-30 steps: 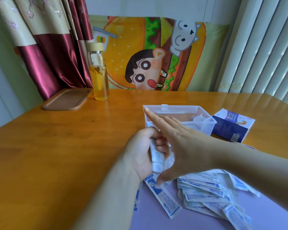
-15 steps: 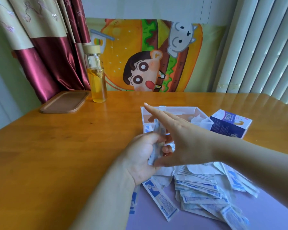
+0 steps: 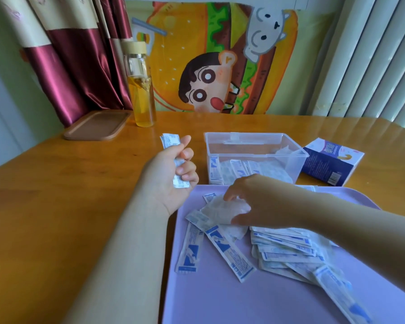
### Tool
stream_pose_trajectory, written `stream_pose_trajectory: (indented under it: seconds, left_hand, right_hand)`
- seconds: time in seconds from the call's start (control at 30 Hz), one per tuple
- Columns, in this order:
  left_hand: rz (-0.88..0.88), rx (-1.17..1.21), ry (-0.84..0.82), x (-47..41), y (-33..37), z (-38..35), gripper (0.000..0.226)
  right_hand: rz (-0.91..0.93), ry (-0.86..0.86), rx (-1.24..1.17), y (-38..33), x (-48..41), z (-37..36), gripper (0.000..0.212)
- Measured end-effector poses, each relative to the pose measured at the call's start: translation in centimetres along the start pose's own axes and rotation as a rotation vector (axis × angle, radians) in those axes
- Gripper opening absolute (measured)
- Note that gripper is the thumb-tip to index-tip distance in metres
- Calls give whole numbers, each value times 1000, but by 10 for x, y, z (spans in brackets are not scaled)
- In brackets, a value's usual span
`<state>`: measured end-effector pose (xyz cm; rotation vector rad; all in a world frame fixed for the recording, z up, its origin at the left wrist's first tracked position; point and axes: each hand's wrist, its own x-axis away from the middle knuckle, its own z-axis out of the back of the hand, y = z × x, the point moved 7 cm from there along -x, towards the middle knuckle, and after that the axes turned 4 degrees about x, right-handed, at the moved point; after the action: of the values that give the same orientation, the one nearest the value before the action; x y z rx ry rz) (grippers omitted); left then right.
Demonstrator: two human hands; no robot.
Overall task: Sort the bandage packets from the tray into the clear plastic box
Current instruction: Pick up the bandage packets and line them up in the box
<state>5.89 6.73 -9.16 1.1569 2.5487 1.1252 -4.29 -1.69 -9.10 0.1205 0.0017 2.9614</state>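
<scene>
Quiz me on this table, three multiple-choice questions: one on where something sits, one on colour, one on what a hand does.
1. Where is the blue carton? A) behind the bottle B) right of the clear box C) under the curtain
2. What colour is the tray? A) lilac B) green C) red
3. What is the left hand doing? A) lying flat B) holding packets C) reaching into the box
B, it lies by the box's right wall; A, its bare surface is pale purple; B, its fingers curl round a bundle.
</scene>
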Motion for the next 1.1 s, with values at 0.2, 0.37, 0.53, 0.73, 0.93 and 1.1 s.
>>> stream_pose_trajectory:
  seconds: [0.2, 0.37, 0.53, 0.73, 0.93, 1.1]
  left_hand:
    - [-3, 0, -27, 0, 0, -2, 17]
    - [-4, 1, -37, -1, -1, -2, 17]
    - [-6, 19, -30, -2, 0, -1, 18]
    - [-6, 10, -41, 0, 1, -2, 17]
    - [-36, -33, -28, -2, 4, 0, 15]
    - [-59, -149, -50, -4, -1, -2, 17]
  right_hand:
    - [-12, 60, -20, -9, -8, 1, 40]
    - [48, 39, -63, -41, -24, 1, 33]
    - [84, -178, -120, -51, -43, -13, 43]
    - [25, -154, -233, -36, -45, -17, 35]
    - [-40, 271, -587, -1, -20, 39, 17]
    - [-106, 356, -950, 24, -7, 59, 16]
